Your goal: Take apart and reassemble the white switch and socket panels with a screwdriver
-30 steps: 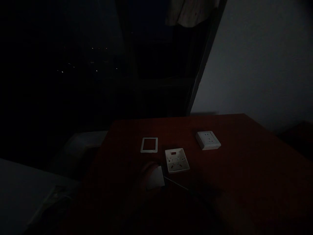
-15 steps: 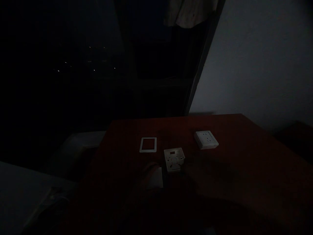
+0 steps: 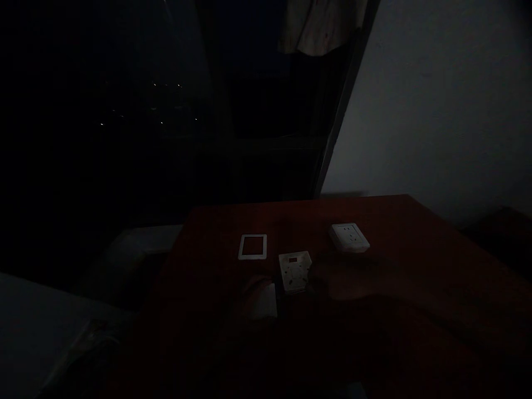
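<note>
The scene is very dark. On a red table (image 3: 415, 249) lie a white square frame (image 3: 252, 246), a white wall socket (image 3: 349, 237) and a white socket insert (image 3: 294, 270) with a small red mark. My left hand (image 3: 250, 288) is closed on a pale flat cover plate (image 3: 265, 303) just left of the insert. My right hand (image 3: 341, 282) reaches in from the lower right and rests against the insert's right side. Its fingers are lost in the dark, and a dark shape sits between the plate and the insert.
A pale wall (image 3: 436, 111) stands behind the table at the right. A dark window with distant lights (image 3: 158, 105) fills the left, with a light cloth (image 3: 320, 27) hanging at the top. A pale, bed-like surface (image 3: 33, 327) lies at the lower left.
A thin metal shaft showed below the cover plate a second ago and is out of sight now. My right hand has moved up to the insert's right side. The left hand has barely shifted.
</note>
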Motion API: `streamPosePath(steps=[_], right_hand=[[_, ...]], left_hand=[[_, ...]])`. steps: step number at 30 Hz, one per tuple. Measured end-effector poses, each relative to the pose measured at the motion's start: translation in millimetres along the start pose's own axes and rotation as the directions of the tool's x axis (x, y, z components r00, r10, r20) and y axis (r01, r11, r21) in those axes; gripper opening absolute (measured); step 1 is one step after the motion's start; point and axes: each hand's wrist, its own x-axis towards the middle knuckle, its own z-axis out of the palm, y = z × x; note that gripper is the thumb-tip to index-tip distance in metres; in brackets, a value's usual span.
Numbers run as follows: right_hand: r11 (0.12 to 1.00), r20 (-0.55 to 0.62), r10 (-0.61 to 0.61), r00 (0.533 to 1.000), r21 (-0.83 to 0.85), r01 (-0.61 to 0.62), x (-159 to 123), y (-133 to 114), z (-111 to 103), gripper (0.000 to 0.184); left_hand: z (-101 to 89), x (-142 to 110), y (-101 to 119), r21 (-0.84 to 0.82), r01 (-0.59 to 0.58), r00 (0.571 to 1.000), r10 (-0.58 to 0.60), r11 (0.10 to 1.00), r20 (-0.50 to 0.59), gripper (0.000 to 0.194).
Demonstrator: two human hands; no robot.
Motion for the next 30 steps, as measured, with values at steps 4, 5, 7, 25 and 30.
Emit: streamPosePath(steps=[4, 5, 7, 25, 30], right_hand=[[0.963, 0.063, 0.002, 0.998, 0.268, -0.019, 3.1, 30.5, 16.8, 0.037], [0.942, 0.055, -0.007, 0.998, 0.334, -0.012, 3.1, 36.1, 22.6, 0.037], [0.903, 0.041, -0.009, 0.999, 0.429, -0.009, 2.2, 43.3, 34.2, 0.039], [0.805, -0.293, 0.127, 0.948, 0.589, 0.074, -28.8, 33.5, 116.0, 0.042], [0.791, -0.296, 0.208, 0.932, 0.612, 0.018, -28.7, 31.2, 133.1, 0.043]], left_hand=[[0.5, -0.3, 1.2, -0.003, 0.012, 1.0, -0.012, 1.0, -0.01, 0.051], [1.0, -0.7, 1.4, -0.004, 0.018, 1.0, -0.018, 1.0, -0.014, 0.045], [1.9, -2.1, 1.1, -0.006, 0.028, 0.999, -0.029, 1.0, -0.019, 0.034], [-7.4, 0.7, -30.8, 0.007, 0.075, 0.967, -0.071, 0.997, -0.244, 0.054], [-17.5, 12.7, -38.0, 0.005, 0.125, 0.944, -0.118, 0.992, -0.308, 0.052]])
